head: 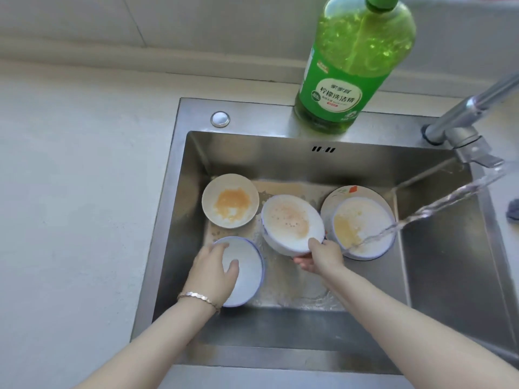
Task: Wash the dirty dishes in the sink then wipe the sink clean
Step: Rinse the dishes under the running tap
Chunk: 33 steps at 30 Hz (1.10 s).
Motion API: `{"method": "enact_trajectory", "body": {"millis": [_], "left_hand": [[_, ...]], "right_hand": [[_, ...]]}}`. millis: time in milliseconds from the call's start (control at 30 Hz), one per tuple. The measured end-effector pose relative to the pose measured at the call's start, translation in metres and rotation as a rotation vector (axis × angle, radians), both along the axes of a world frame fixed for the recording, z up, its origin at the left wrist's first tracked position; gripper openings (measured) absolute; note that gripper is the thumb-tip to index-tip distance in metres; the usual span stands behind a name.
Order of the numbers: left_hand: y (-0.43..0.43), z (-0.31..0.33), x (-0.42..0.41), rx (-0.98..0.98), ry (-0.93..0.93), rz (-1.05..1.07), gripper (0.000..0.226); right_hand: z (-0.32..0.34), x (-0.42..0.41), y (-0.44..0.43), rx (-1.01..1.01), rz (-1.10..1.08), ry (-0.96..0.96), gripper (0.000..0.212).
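Left hand [213,272] grips empty bowl [248,279]; right hand [323,255] grips stained bowl [289,220].

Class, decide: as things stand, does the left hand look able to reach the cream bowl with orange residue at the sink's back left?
Probably yes. The left hand holds the blue-rimmed bowl just in front of the cream bowl, with nothing between them.
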<state>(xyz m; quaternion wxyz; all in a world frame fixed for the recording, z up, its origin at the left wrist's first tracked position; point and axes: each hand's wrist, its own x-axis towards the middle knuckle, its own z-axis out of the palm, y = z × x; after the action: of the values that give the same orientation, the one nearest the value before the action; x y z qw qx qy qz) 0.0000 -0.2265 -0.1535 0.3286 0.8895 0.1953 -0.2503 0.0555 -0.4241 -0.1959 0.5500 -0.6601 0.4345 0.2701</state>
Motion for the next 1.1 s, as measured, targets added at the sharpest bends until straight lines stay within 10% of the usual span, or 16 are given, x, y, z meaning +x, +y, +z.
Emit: {"method": "enact_trajectory", "body": {"millis": [200, 333, 833, 1100], "left_hand": [[-0.062, 0.054, 0.018, -0.796, 0.187, 0.408, 0.056], [-0.101, 0.076, 0.021, -0.895, 0.122, 0.445, 0.048], [-0.137, 0.126, 0.040, 0.416, -0.185, -0.523, 0.077], [-0.096, 0.150, 0.035, 0.451, -0.427, -0.368, 0.072]], "right_hand": [[0.089, -0.027, -0.036, 0.107, 0.184, -0.069, 0.020], [0.132, -0.043, -0.071, 0.157, 0.249, -0.087, 0.018], [0.159, -0.062, -0.148, 0.058, 0.525, -0.040, 0.023], [0.167, -0.039, -0.143, -0.076, 0.710, -0.226, 0.030]]}}
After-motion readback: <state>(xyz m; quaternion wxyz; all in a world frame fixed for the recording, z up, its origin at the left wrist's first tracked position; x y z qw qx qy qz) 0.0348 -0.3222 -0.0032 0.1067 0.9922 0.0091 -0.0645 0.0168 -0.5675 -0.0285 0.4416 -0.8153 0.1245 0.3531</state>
